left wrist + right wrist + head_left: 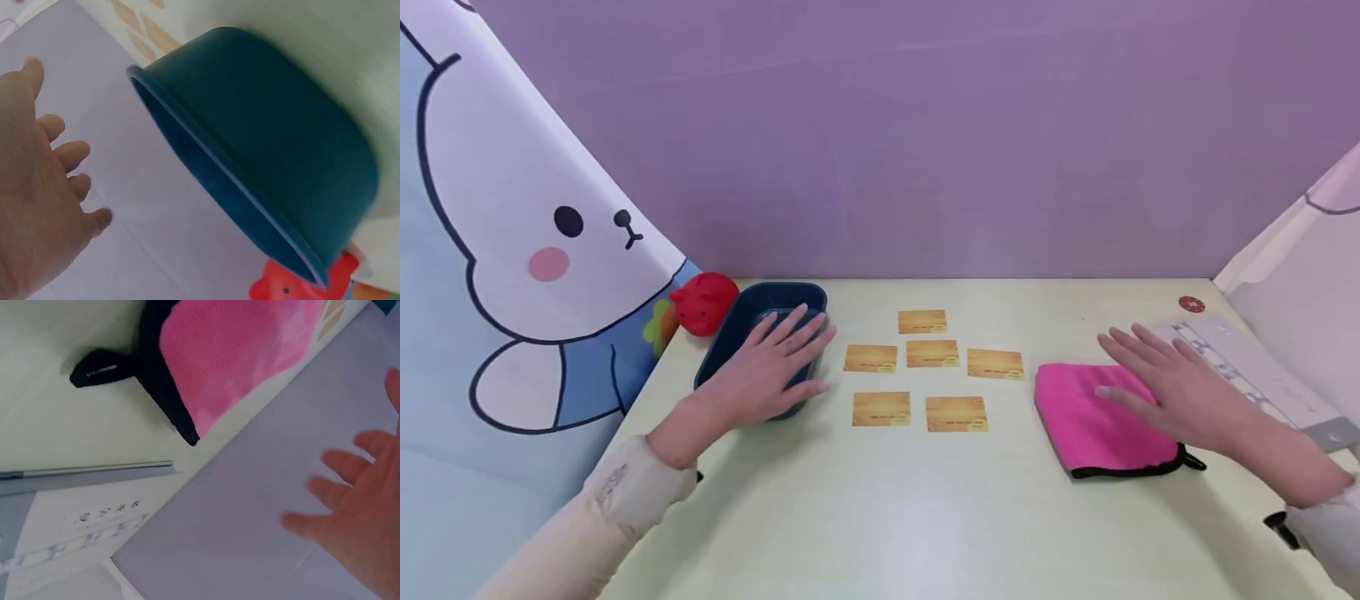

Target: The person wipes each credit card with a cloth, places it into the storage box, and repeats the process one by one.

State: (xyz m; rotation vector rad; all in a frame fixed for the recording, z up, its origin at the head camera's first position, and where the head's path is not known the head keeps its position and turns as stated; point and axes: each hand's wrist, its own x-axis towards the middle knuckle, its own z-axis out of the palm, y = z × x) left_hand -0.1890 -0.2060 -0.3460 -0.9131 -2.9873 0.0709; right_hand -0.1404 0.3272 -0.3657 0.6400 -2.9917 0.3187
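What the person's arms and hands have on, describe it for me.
The left sleeve is pale cream, with a small greyish marking near the cuff. The right sleeve is similarly pale, with a black piece at its cuff. The left hand and right hand are ungloved.

Bright, diffuse light fills the head view, with pale glare on the near tabletop [910,533], soft shadows beside both arms [565,533] and card print [932,353] too fuzzy to read, while the wrist views look dimmer and hazier, the right hand [362,494] softly blurred.
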